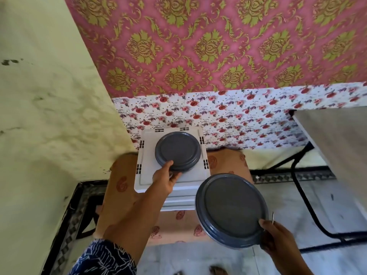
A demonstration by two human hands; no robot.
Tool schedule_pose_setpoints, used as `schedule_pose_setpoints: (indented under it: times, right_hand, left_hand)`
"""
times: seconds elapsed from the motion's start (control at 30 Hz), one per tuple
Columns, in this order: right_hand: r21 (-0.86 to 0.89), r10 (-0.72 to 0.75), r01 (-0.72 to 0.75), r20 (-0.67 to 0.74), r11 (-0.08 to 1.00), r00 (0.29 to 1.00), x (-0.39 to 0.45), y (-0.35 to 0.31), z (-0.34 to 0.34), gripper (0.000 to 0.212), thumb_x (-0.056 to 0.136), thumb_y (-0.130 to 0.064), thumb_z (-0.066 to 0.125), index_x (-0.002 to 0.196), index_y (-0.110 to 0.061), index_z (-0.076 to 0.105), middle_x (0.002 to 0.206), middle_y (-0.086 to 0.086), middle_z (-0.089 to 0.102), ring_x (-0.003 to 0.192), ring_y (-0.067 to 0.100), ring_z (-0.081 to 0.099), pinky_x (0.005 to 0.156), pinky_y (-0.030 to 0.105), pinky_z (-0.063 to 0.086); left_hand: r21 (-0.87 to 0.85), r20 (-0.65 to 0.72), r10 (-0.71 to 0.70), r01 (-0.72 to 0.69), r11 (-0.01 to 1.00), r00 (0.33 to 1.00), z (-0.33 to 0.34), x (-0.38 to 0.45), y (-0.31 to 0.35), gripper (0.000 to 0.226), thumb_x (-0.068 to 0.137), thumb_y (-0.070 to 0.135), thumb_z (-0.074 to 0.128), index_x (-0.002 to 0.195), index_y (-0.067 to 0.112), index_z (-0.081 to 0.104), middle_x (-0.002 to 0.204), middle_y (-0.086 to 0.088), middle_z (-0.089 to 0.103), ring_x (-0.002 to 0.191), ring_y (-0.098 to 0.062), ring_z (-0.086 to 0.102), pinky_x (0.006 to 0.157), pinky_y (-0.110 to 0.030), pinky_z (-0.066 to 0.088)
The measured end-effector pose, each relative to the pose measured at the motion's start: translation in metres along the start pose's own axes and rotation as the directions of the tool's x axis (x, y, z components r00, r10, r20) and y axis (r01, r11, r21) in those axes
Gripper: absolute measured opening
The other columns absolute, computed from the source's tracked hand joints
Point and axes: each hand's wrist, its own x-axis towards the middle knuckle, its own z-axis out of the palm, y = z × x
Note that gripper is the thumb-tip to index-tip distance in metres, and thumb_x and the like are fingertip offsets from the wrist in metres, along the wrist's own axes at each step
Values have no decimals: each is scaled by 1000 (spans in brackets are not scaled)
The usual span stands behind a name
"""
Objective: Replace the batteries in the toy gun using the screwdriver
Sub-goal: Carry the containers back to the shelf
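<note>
Toy gun: not appearing in this view; its place cannot be told, nor can that of the batteries.
Screwdriver: a thin metal shaft [272, 217] is sticking up from the right hand; it is probably the screwdriver's shaft, though the handle is hidden.
Right hand [278, 238]: gripping the near rim of the near lid [231, 210], thumb lying on top, while also pinching the thin shaft behind it; the grip is narrow and doubly loaded.
Left hand [165, 178]: reaching forward, thumb curling over the near edge of the far lid [178, 150], fingers tucking beneath it.
Far lid: resting on the white bin [147, 175], which is standing on a cloth-covered stool [121, 187].
Handling, judged: the grey lids are looking like light, stiff, smooth plastic, best taken at the raised rim. The shaft is thin, rigid and slippery, and is risking a slip while sharing a hand. A toy gun is likely to be light, hollow plastic, best held by its body near the battery cover.
Stage, judged: searching or clearing containers; no screw work is beginning.
Surroundings: patterned wallpaper [208, 42], a floral strip [228, 114], and a table [333, 135] at right.
</note>
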Motion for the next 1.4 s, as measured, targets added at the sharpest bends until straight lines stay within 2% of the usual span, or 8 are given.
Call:
schedule_pose_setpoints:
  times: [0.2, 0.3, 0.47, 0.67, 0.8, 0.97, 1.17, 1.4]
  right_hand:
    - [53, 33, -28, -102, 998, 994, -9, 34, -6, 38, 87, -9, 58, 59, -12, 33, 39, -2, 27, 36, 13, 27, 49, 27, 20]
    - [-31, 37, -41, -126, 999, 991, -5, 49, -11, 31, 86, -11, 61, 65, -9, 38, 44, 1, 33, 43, 17, 31, 46, 26, 23]
    - [-184, 57, -74, -97, 980, 994, 7, 74, 5, 24, 84, -14, 64, 74, -6, 44, 60, 11, 39, 54, 21, 37, 46, 26, 27]
    - [-285, 43, -31, 38, 958, 998, 36, 91, 60, 25, 84, -13, 64, 77, -10, 41, 61, 6, 42, 55, 16, 38, 46, 24, 28]
    - [-328, 17, 8, 73, 945, 997, 73, 92, 92, 29, 82, -19, 68, 74, -12, 41, 61, 6, 44, 50, 14, 40, 45, 24, 31]
    - [-394, -36, 75, 105, 916, 994, 108, 91, 124, 29, 87, -32, 61, 74, -11, 46, 56, 1, 43, 43, 8, 35, 42, 23, 31]
    - [-229, 89, -82, 21, 970, 996, 136, 81, 146, 28, 95, 1, 30, 88, -6, 56, 71, 6, 57, 50, 11, 31, 47, 24, 25]
    - [-272, 63, -62, -6, 960, 998, 151, 81, 152, 34, 91, 7, 29, 84, -7, 59, 72, 8, 61, 47, 11, 30, 46, 23, 25]
  left_hand:
    - [107, 19, -2, 0, 994, 1000, 2, 7, -3, 23, 85, 19, 68, 91, 2, 55, 94, -16, 54, 75, -24, 57, 79, -38, 53]
    - [382, 27, 118, -120, 917, 993, -7, -1, -12, 32, 85, 36, 66, 88, 7, 54, 76, -7, 52, 66, -18, 53, 65, -35, 54]
    - [885, 233, 294, -327, 330, 927, -79, -25, -71, 43, 79, 60, 57, 83, 17, 57, 75, -3, 63, 76, -26, 66, 75, -41, 55]
    - [833, 124, 136, -178, 525, 983, -135, -12, -103, 51, 57, 58, 73, 92, 25, 54, 95, -3, 68, 90, -24, 67, 80, -48, 57]
    - [756, 34, 222, -170, 632, 974, -147, 22, -99, 42, 74, 19, 76, 107, 11, 52, 105, -15, 66, 92, -31, 65, 83, -53, 54]
    - [659, -72, 372, -235, 714, 926, -126, 52, -84, 34, 85, 9, 67, 115, 4, 53, 105, -5, 62, 92, -21, 59, 76, -27, 49]
    - [624, -145, 415, -243, 743, 898, -112, 85, -73, 25, 81, 13, 72, 101, -1, 65, 101, -14, 69, 91, -28, 65, 83, -33, 52]
    - [395, -273, 381, -258, 882, 884, -115, 96, -80, 32, 84, 11, 67, 114, 0, 60, 106, -13, 68, 99, -28, 65, 94, -46, 51]
